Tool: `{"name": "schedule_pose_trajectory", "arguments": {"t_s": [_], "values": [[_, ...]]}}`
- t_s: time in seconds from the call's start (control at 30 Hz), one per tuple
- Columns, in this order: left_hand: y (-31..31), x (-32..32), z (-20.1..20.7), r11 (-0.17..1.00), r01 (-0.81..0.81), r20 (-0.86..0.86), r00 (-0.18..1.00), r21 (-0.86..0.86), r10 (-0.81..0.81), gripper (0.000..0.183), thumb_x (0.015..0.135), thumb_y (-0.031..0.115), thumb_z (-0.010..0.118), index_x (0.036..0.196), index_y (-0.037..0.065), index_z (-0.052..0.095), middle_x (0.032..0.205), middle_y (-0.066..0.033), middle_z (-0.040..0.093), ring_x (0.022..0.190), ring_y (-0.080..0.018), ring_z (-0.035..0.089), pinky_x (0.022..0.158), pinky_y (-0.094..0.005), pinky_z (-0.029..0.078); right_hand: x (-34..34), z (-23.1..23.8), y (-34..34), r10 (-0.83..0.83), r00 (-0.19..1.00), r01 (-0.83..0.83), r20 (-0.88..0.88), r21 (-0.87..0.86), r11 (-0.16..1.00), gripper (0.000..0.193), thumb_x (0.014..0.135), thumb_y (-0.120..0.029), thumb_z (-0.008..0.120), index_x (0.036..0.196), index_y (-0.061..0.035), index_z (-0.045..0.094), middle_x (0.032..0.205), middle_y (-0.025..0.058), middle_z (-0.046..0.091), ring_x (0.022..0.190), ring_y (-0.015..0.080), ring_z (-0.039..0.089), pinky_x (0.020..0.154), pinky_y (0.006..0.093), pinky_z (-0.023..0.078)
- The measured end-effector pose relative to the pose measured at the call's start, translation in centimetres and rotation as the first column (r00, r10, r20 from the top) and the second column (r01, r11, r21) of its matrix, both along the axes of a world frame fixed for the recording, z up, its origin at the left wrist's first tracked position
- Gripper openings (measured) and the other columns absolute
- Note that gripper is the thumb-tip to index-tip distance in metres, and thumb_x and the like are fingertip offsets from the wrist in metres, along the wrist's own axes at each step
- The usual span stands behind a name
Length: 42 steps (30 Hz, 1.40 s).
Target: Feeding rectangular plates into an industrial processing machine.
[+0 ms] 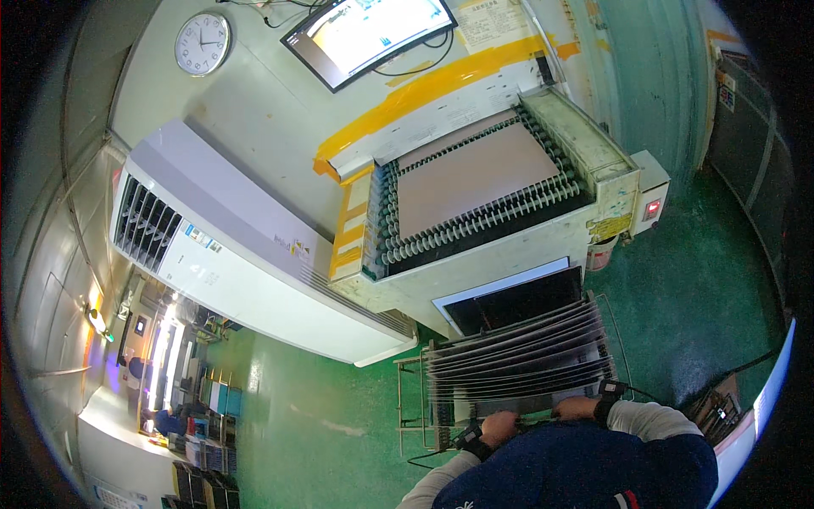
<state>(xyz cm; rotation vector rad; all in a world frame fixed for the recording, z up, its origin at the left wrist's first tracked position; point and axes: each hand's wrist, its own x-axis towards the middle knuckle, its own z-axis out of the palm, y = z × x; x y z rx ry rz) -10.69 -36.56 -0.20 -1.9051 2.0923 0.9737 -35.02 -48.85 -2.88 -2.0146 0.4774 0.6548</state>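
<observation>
Close in at the wire rack [442,414]!

Left hand [498,428], right hand [577,409], both at its near end, undersides hidden: can't tell their grip! Thin panels [521,349] line up just beyond them, roller machine [509,254] farther ahead.

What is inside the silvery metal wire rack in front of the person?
The silvery metal wire rack holds a row of thin, flat, dark grey sheets, one behind another. Their upper edges show; their faces are mostly covered, and the rack's bottom cannot be seen beneath them.

Glossy green floor [297,386], pale wall [254,110], round clock [203,44]
</observation>
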Motion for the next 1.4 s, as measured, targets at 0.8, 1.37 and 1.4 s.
{"name": "schedule_pose_trajectory", "arguments": {"t_s": [0.8,1.37,1.4], "values": [[0.7,0.2,-3.0,1.0,-0.002,0.031,1.0,0.014,0.002,0.022,0.083,0.021,0.061,0.094,0.005,0.071,0.093,-0.0187,0.069,0.088,-0.0387,0.068,0.073,-0.0489,0.054,-0.6,-3.7,0.2,-0.069,0.987,0.045,0.144,0.163,0.986,0.046,0.089,-0.028,0.061,0.127,-0.0021,0.061,0.115,0.0205,0.067,0.105,0.0355,0.063,0.09,0.0481,0.046],[-2.7,0.4,13.9,0.977,0.097,0.094,0.992,-0.189,-0.08,0.013,0.079,0.017,0.06,0.084,0.008,0.068,0.077,-0.0154,0.065,0.075,-0.0381,0.066,0.063,-0.0519,0.052,-0.3,16.9,-0.6,0.078,0.963,0.047,0.257,-0.448,0.893,0.016,0.079,-0.016,0.063,0.084,-0.003,0.07,0.075,0.0187,0.065,0.071,0.0383,0.066,0.065,0.0486,0.052],[-3.2,0.0,17.6,0.969,0.093,0.084,0.994,-0.228,-0.076,0.012,0.083,0.019,0.059,0.082,0.009,0.066,0.08,-0.0133,0.065,0.079,-0.0363,0.065,0.066,-0.05,0.052,-0.1,20.2,-1.2,0.064,0.958,0.073,0.281,-0.452,0.889,0.015,0.079,-0.017,0.064,0.084,-0.0043,0.07,0.075,0.0186,0.065,0.073,0.0385,0.066,0.065,0.049,0.052]]}}
